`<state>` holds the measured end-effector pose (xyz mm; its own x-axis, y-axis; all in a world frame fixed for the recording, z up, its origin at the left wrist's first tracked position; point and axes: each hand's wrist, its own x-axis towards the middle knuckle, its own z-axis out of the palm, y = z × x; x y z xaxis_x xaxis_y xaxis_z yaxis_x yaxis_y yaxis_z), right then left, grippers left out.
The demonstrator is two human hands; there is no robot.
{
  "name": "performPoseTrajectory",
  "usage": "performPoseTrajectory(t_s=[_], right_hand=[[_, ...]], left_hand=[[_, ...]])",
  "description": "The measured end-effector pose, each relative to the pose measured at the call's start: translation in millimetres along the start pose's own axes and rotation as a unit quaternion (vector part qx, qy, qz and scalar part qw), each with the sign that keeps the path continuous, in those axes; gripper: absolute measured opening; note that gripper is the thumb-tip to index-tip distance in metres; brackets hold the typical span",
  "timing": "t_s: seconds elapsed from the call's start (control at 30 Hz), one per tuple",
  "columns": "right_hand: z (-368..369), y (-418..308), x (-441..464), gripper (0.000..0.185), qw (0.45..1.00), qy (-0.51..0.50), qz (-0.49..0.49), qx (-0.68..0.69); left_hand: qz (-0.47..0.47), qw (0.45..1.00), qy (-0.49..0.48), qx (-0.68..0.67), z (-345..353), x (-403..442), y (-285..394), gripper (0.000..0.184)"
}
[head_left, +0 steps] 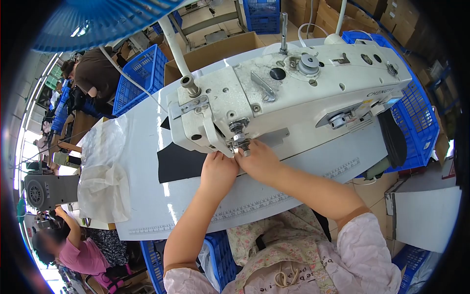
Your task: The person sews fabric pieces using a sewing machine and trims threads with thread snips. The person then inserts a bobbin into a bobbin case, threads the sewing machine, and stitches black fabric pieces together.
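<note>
A white sewing machine (289, 88) stands across the work table, its needle end just above my hands. Under that end lies a flat black fabric piece (180, 164), spreading out to the left. My left hand (220, 172) is closed at the fabric's right part, with fingers bent and pressed together on it. Close beside it, my right hand (258, 159) is also closed, its fingertips at the fabric by the presser foot. The machine head and my own fingers hide the needle point and the exact grip.
Clear plastic bags (104, 188) lie at the table's left end. A printed ruler (254, 203) runs along the near edge. Dark stacked pieces (391, 139) hang at the right, beside a blue crate (413, 117). A blue fan (98, 24) is overhead. Two other people work at left.
</note>
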<state>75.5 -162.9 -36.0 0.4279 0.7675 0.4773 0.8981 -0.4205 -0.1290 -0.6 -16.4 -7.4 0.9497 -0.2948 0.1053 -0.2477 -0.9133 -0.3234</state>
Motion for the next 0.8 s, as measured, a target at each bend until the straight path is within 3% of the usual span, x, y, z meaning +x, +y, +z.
performPoseTrajectory(t_s=[0.07, 0.13, 0.2, 0.3, 0.37, 0.47, 0.53, 0.6, 0.7, 0.8], right_hand=[[1, 0, 1, 0.010, 1.000, -0.002, 0.000, 0.002], [0, 2, 2, 0.010, 1.000, -0.017, -0.018, -0.007], [-9, 4, 4, 0.011, 0.999, -0.032, -0.037, -0.016], [-24, 18, 5, 0.017, 0.997, -0.058, -0.038, -0.024], [-28, 39, 10, 0.023, 0.988, -0.150, -0.029, -0.018], [-34, 64, 19, 0.023, 0.993, -0.067, 0.015, 0.094], [-38, 68, 16, 0.020, 0.985, -0.120, 0.032, 0.119], [-37, 70, 11, 0.018, 0.972, -0.171, -0.140, -0.076], [-37, 62, 6, 0.016, 0.971, -0.095, -0.210, -0.065], [-39, 54, 5, 0.015, 0.966, -0.090, -0.227, -0.085]], left_hand=[[0.000, 1.000, 0.000, 0.001, 1, 0, -1, 0.026], [0.011, 0.993, 0.117, 0.007, 3, 1, -3, 0.005], [0.006, 0.992, 0.121, -0.020, 5, -2, -3, 0.003], [-0.006, 0.986, 0.161, -0.046, 1, -12, -13, 0.012], [-0.033, 0.972, 0.227, -0.040, 10, -22, -24, 0.028], [0.001, 0.969, 0.243, -0.036, 13, -29, -40, 0.026], [0.017, 0.972, 0.231, -0.030, 9, -30, -38, 0.024], [0.031, 0.975, 0.219, -0.024, -5, -25, -33, 0.023], [0.020, 0.991, 0.135, -0.012, -26, -17, -15, 0.011], [0.018, 0.995, 0.095, -0.013, -27, -14, -7, 0.008]])
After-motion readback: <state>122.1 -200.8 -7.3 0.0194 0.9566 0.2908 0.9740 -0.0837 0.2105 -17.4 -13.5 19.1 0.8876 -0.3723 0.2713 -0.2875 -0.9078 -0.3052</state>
